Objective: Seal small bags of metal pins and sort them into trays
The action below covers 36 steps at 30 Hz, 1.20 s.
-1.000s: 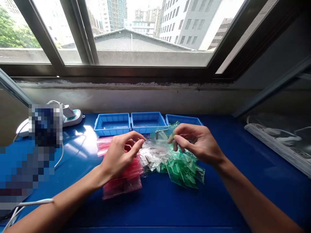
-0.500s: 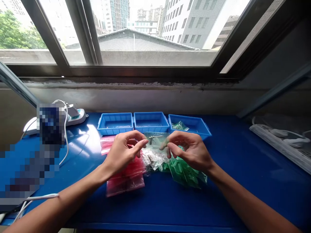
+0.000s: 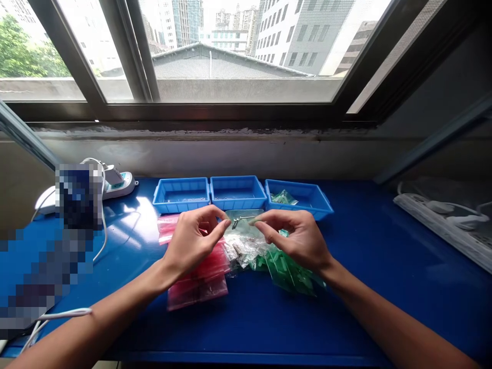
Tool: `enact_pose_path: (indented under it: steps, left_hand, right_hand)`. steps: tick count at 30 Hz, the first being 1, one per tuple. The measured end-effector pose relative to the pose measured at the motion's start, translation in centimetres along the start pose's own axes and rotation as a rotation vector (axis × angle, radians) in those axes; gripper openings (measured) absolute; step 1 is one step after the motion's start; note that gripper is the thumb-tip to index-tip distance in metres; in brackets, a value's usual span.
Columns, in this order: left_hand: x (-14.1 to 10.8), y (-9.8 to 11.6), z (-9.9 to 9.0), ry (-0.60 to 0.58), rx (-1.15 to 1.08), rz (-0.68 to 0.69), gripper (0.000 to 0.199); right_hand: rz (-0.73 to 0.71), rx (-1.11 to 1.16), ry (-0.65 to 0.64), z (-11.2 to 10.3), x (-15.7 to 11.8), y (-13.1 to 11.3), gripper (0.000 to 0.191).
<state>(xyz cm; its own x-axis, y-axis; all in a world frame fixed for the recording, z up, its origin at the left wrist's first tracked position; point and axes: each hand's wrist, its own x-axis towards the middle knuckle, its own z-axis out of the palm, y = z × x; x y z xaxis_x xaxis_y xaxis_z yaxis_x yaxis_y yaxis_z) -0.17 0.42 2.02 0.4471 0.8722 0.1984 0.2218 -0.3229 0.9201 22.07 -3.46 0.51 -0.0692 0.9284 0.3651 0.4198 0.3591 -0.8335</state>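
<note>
My left hand (image 3: 194,236) and my right hand (image 3: 294,237) face each other above the middle of the table. Thumb and fingertips of each are pinched at opposite sides of a small see-through greenish plastic bag (image 3: 246,213). A few thin metal screws (image 3: 238,221) show in the bag, between the fingertips. Below lie clear bags (image 3: 244,250) with small metal pieces. Pink plastic bags (image 3: 198,293) are layered under and beside my left hand, and a heap of green plastic bags (image 3: 294,271) lies under my right.
Behind my hands stand a left blue bin (image 3: 180,206) and a middle blue bin (image 3: 238,205) with small bits inside, and a right blue bin (image 3: 307,205) holding a green bag. Power strips (image 3: 121,189) lie at both sides, and a white cable (image 3: 65,312) crosses near my left forearm.
My right hand has moved slightly left and its fingers have closed into a tighter pinch. The screws in the bag have tilted and shifted a little. My left hand stays nearly in place.
</note>
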Motion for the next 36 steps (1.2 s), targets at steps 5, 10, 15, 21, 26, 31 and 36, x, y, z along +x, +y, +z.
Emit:
enact_pose_path:
  steps: [5, 10, 15, 21, 26, 31, 36]
  left_hand:
    - [-0.1, -0.2, 0.0, -0.016, -0.051, -0.008, 0.017]
    - [-0.2, -0.7, -0.2, 0.041, -0.017, 0.114, 0.012]
    - [-0.3, -0.8, -0.2, 0.1, 0.03, 0.24, 0.01]
    - [-0.3, -0.6, -0.2, 0.118, 0.08, 0.295, 0.011]
    - [-0.2, -0.8, -0.2, 0.11, 0.113, 0.302, 0.013]
    - [-0.3, -0.6, -0.2, 0.043, 0.124, 0.202, 0.009]
    - [-0.1, 0.0, -0.2, -0.041, 0.031, 0.024, 0.028]
  right_hand:
    - [-0.02, 0.092, 0.011, 0.2, -0.1, 0.1, 0.014]
    - [-0.087, 0.117, 0.055, 0.4, -0.5, 0.6, 0.025]
    - [-0.168, 0.031, 0.12, 0.6, -0.7, 0.6, 0.029]
    - [-0.177, 0.014, 0.144, 0.7, -0.8, 0.3, 0.027]
    - [-0.176, 0.009, 0.149, 0.5, -0.8, 0.5, 0.028]
    - [-0.125, 0.082, 0.111, 0.5, -0.7, 0.2, 0.015]
    - [-0.031, 0.013, 0.05, 0.6, -0.4, -0.5, 0.029]
